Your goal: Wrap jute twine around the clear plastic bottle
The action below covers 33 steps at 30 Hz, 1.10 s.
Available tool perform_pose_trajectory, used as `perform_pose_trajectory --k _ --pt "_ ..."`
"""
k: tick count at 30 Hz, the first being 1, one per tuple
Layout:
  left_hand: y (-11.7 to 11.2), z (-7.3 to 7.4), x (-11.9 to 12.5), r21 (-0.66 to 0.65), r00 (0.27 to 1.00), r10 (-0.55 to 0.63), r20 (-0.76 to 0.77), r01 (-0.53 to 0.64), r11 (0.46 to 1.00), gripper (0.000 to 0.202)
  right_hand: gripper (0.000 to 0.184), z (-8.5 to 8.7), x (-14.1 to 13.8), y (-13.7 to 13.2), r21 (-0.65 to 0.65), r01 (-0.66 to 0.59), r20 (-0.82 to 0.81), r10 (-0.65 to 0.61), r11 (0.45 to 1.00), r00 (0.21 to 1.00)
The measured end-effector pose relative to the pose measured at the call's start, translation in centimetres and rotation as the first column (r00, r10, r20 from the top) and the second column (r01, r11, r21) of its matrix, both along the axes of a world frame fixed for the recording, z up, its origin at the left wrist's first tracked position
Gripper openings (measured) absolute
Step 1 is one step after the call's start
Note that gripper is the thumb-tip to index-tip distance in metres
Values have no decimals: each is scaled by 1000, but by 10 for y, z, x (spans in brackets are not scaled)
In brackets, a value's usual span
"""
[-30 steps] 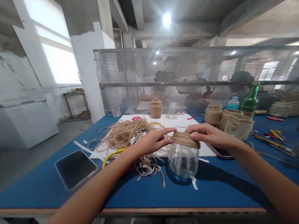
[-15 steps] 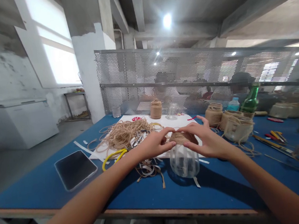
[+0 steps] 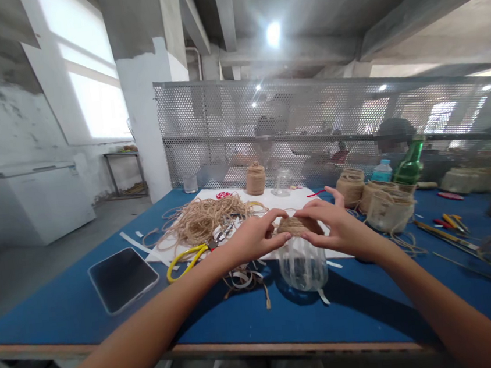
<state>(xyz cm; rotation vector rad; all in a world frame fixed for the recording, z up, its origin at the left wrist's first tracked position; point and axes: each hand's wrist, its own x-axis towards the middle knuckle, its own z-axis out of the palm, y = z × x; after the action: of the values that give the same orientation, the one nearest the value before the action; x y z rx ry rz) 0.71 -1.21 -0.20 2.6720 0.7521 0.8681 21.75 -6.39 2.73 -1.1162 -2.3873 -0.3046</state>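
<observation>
A clear glass jar with whitish vertical strips stands upright on the blue table, in front of me. Brown twine is wound around its upper part. My left hand grips the left side of the wound twine, thumb and fingers curved around it. On the opposite side my right hand holds the twine-covered part the same way, with one finger raised. Loose twine ends and white strips lie beside the jar, and a red string shows behind my right hand.
A heap of twine, yellow-handled pliers and a black-screened phone or tablet lie left. Twine-wrapped jars, a green bottle and tools are right. A perforated metal screen borders the table's back.
Both hands stay on the jar's twine-wound top, with barely any shift in the fingers. The whole view has moved very slightly.
</observation>
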Motion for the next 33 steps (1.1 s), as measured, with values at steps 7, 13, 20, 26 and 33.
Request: perform_pose_trajectory --k 7,13,20,26,33 --pt "-4 2 1 -16 1000 24 5 -24 1000 34 28 0 -2 -2 -19 12 -4 -12 1000 1000" --pt "-11 4 4 -17 998 61 22 -61 998 36 22 -1 -5 -2 -16 26 -1 -26 1000 1000" --pt "-16 6 5 -40 999 25 22 -24 999 34 29 1 -1 0 -143 1 -34 -5 990 999" --pt "-20 7 7 -38 1000 7 17 -6 999 35 29 5 -4 -6 -174 -15 -25 10 985 1000" --pt "-19 7 3 -50 999 -49 -1 49 998 34 24 5 -3 -6 -142 0 11 2 990 1000"
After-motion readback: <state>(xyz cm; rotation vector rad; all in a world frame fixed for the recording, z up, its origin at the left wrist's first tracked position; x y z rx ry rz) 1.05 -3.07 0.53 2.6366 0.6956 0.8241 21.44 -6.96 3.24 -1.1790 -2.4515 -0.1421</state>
